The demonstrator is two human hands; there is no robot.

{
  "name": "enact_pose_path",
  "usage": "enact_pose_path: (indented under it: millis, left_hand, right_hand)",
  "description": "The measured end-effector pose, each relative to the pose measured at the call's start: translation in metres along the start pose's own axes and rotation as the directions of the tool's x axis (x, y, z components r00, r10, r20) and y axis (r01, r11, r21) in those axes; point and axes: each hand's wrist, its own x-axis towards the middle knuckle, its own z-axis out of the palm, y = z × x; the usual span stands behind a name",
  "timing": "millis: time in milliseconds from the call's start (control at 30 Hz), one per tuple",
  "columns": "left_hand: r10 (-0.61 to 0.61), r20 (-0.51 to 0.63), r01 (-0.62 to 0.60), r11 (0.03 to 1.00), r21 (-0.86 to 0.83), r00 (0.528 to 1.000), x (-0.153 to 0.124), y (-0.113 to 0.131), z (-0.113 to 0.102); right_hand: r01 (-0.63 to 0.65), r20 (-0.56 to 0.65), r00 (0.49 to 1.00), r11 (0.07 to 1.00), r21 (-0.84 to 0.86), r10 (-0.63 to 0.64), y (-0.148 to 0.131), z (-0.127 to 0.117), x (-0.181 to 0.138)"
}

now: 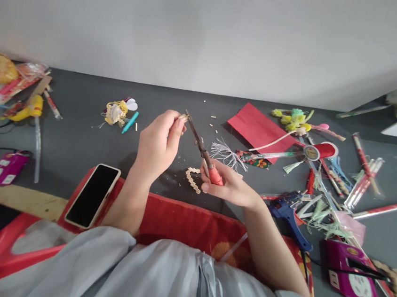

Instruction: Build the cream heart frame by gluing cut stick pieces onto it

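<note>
My right hand (232, 185) is closed round the red-wrapped handles of dark metal scissors (201, 144). Their blades point up and left, with the tips at a small pale piece (184, 117). That piece is pinched between the thumb and fingers of my left hand (160, 140); its exact kind is too small to make out. Below the scissors a curved, beige braided strip (192, 181) lies on the dark table, partly near my right fingers. Several tiny pale cut bits (213, 117) are scattered beyond the blades.
A red paper sheet (257, 128), a thread spool (326, 151) and a blue glue gun (290, 219) lie right. Left are a phone (93, 196), a teal marker-like stick (130, 122), a yellow cord bundle (116, 113) and a yellow glue gun (28, 109). A pale wall (196, 35) rises behind.
</note>
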Motion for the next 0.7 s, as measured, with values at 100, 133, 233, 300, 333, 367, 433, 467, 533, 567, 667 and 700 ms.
enact_pose_path:
  millis: [100,133,233,300,333,367,433,467,533,567,667,700]
  left_hand:
    - [0.014,-0.009,-0.014,1.0,-0.006,1.0,0.0,0.001,0.001]
    - [0.017,-0.01,-0.017,1.0,-0.007,1.0,0.0,0.002,0.001]
    - [0.022,-0.013,-0.022,1.0,-0.007,1.0,0.0,0.002,0.0]
    - [0.023,-0.013,-0.023,1.0,-0.007,1.0,0.0,0.003,0.0]
    - [0.025,-0.015,-0.025,1.0,-0.008,1.0,0.0,0.003,0.0]
    - [0.027,-0.018,-0.027,1.0,-0.01,0.999,0.0,0.003,0.001]
    - [0.024,-0.024,-0.025,0.999,-0.024,0.999,0.0,0.003,0.002]
    - [0.018,-0.027,-0.019,0.999,-0.039,0.999,0.0,0.003,0.002]
    - [-0.009,-0.023,0.007,0.994,-0.105,1.0,0.0,0.001,0.005]
    - [-0.031,-0.019,0.027,0.988,-0.154,0.999,0.0,-0.001,0.006]
    - [-0.116,0.012,0.114,0.937,-0.33,0.993,-0.001,-0.006,0.013]
    - [-0.142,0.024,0.14,0.911,-0.388,0.99,-0.001,-0.007,0.015]
  right_hand:
    - [0.049,0.09,0.994,0.994,0.102,-0.058,0.004,-0.002,-0.001]
    - [0.059,0.108,0.991,0.99,0.127,-0.073,0.005,-0.002,-0.001]
    - [0.073,0.133,0.986,0.984,0.164,-0.096,0.005,-0.002,-0.002]
    - [0.074,0.132,0.987,0.986,0.148,-0.094,0.004,-0.002,-0.002]
    - [0.068,0.127,0.988,0.99,0.123,-0.083,0.003,-0.002,-0.002]
    - [0.058,0.117,0.991,0.995,0.086,-0.068,0.002,-0.002,-0.002]
    - [0.031,0.072,0.997,0.999,-0.029,-0.028,-0.002,-0.002,-0.003]
    - [0.011,0.034,0.999,0.995,-0.097,-0.008,-0.004,-0.002,-0.003]
    - [-0.025,-0.051,0.999,0.976,-0.216,0.015,-0.008,0.0,-0.003]
    - [-0.043,-0.088,0.996,0.966,-0.255,0.021,-0.01,0.001,-0.003]
    - [-0.064,-0.158,0.987,0.949,-0.309,0.015,-0.013,0.004,-0.003]
    - [-0.058,-0.174,0.985,0.944,-0.325,0.0,-0.014,0.005,-0.003]
